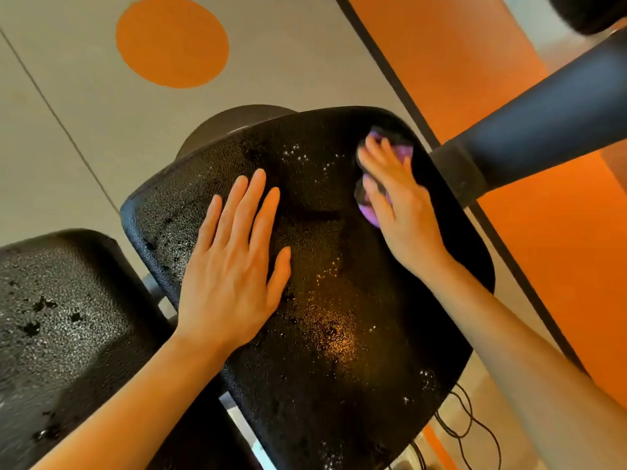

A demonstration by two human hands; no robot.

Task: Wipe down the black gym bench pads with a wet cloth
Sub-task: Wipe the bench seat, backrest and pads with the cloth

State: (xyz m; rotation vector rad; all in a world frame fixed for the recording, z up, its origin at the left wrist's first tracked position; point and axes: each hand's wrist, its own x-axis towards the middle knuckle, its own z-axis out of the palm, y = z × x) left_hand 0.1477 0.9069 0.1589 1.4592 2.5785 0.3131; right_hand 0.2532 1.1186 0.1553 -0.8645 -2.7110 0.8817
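The large black pad (325,266) fills the middle of the view, its pebbled surface glinting with wet specks; its near edge runs out of the bottom of the picture. The left hand (234,266) lies flat on the pad's left half, fingers spread and straight, gripping nothing. The right hand (393,198) presses a purple cloth (402,152) against the pad near its far right edge, fingers curled over it. The hand covers most of the cloth, so only bunched folds show past the fingertips and under the thumb, and this part is blurred, so the cloth's full shape cannot be made out. A second black pad (57,327) sits at lower left, just beside the first, cut off by the left and bottom edges and marked with dark blotches. Between the two pads a bit of grey metal frame (152,286) shows, mostly hidden. A thick dark bar (543,106) slants in from the upper right, its top end out of view. Thin black cords (468,422) loop on the floor (68,79) below the pad's right edge, partly hidden behind it. An orange circle (171,40) marks the grey floor.
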